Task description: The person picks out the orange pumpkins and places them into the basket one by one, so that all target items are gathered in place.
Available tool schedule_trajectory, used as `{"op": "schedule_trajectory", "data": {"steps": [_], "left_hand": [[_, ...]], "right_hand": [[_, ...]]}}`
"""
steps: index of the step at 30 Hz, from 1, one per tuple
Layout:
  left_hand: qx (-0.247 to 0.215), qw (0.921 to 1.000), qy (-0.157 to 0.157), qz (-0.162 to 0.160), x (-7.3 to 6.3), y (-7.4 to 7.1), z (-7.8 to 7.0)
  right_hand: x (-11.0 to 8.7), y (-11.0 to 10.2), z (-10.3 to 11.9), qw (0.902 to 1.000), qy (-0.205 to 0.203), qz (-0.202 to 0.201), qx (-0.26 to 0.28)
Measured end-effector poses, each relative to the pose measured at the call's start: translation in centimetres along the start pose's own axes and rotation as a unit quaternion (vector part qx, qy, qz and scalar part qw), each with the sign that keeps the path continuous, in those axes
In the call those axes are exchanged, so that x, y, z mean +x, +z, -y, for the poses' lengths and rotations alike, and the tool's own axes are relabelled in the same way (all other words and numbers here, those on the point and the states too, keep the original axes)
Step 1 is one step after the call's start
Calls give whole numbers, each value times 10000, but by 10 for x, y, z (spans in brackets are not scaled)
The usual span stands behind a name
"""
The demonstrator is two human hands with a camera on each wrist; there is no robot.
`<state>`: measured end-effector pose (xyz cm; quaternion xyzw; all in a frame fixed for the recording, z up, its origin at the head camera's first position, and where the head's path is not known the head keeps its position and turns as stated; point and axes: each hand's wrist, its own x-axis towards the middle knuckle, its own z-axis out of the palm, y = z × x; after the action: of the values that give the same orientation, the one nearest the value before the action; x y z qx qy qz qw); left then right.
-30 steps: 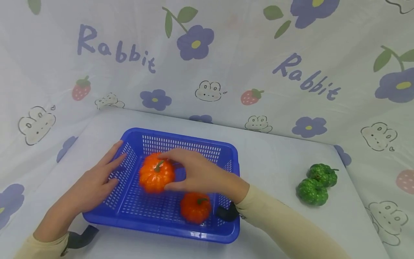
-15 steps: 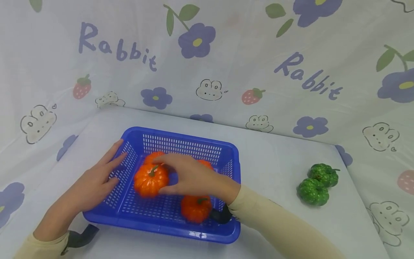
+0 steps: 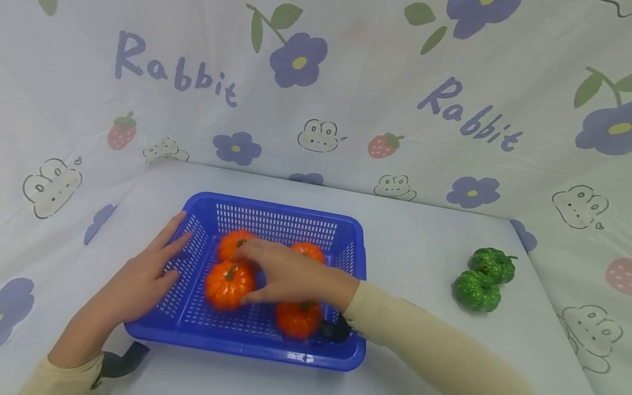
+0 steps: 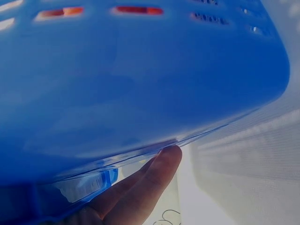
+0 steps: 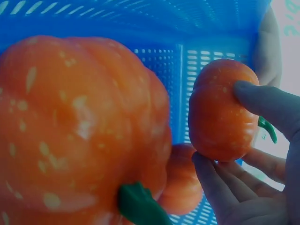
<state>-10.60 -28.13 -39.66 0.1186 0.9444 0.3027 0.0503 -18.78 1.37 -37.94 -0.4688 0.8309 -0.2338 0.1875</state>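
Observation:
My right hand (image 3: 291, 271) grips a small orange pumpkin (image 3: 229, 285) with a green stem, in the left part of a blue plastic basket (image 3: 232, 351). In the right wrist view, thumb and fingers hold the same pumpkin (image 5: 224, 112) from two sides. Just behind it sits another orange pumpkin (image 3: 234, 241). A further pumpkin (image 3: 307, 251) is partly hidden behind my right hand, and one more (image 3: 298, 321) lies below my wrist at the front right. My left hand (image 3: 143, 285) rests on the basket's left rim, fingers extended; a fingertip (image 4: 169, 157) touches the rim in the left wrist view.
Two dark green pumpkins (image 3: 481, 280) sit side by side on the white table (image 3: 410, 263), right of the basket. A white cloth (image 3: 345, 82) printed with flowers and rabbits hangs behind the table. The basket has perforated, raised walls.
My right hand has brought the gripped pumpkin slightly left and toward the near side of the basket, uncovering the pumpkin behind it. My left hand has stayed on the rim.

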Motion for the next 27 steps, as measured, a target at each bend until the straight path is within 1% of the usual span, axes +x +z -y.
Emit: {"op": "schedule_trajectory", "data": {"steps": [4, 10, 18, 27], "left_hand": [[-30, 10000, 26, -2, -1, 0, 2], [-57, 10000, 62, -34, -1, 0, 2], [-39, 10000, 28, -7, -1, -1, 0], [-33, 10000, -2, 3, -2, -2, -2]], "right_hand": [[3, 5, -2, 9998, -111, 133, -85], [6, 11, -4, 9995, -186, 273, -33], [9, 17, -3, 9983, -81, 572, -120], [11, 19, -2, 9970, -13, 738, -235]]}}
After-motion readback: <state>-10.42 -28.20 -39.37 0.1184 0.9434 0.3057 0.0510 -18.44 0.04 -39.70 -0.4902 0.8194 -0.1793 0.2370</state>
